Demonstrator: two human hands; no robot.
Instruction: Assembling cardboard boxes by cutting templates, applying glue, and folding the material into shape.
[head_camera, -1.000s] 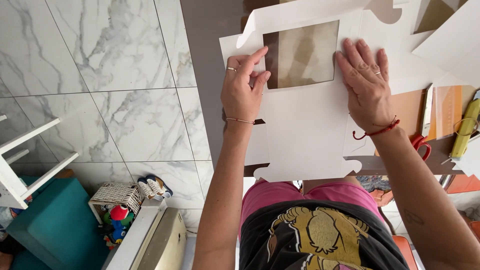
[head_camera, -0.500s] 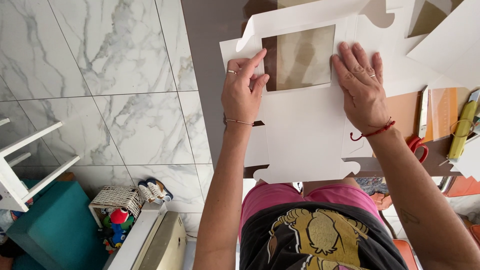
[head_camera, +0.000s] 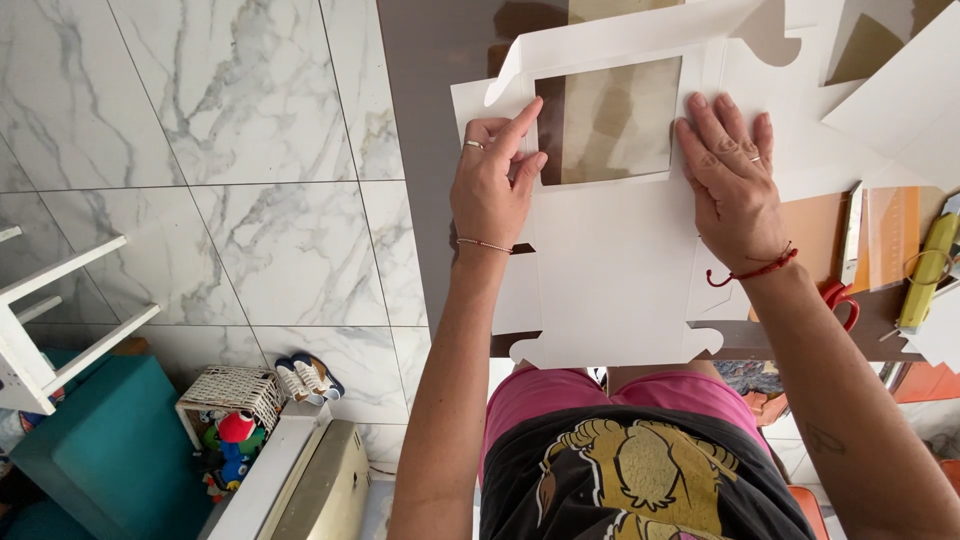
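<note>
Head view, looking down. At far left, a marble-patterned tile floor (head_camera: 230, 200) with grey veining fills the frame beside the desk. On it, left of the cardboard blank, stand a white slatted frame (head_camera: 50, 320), a teal box (head_camera: 110, 450), a white woven basket (head_camera: 232, 392) with bright toys (head_camera: 232, 445) just beside it, and a pair of small shoes (head_camera: 305, 378). A dark brown desk (head_camera: 440, 120) begins at the right edge of the tiles.

A flat white cardboard blank (head_camera: 610, 270), a die-cut box not yet folded, lies on the desk and overhangs its near edge above the person's pink shorts (head_camera: 560, 390). Its long axis runs from the person's body toward the far side of the desk; the end with the rectangular clear window (head_camera: 610, 120) points away from the person, and the scalloped tabs point toward the lap.

The left hand (head_camera: 492, 185) rests on the blank at the window's left edge, forefinger stretched along that edge, the other fingers curled; it grips nothing. The right hand (head_camera: 732, 180) lies flat on the blank at the window's right edge, fingers spread and pressing down, holding nothing.

Right of the blank, more white card sheets (head_camera: 900, 110) overlap on the desk; below them lie an orange sheet (head_camera: 890, 235), red-handled scissors (head_camera: 838, 298) and a yellow-green tool (head_camera: 925, 270).
</note>
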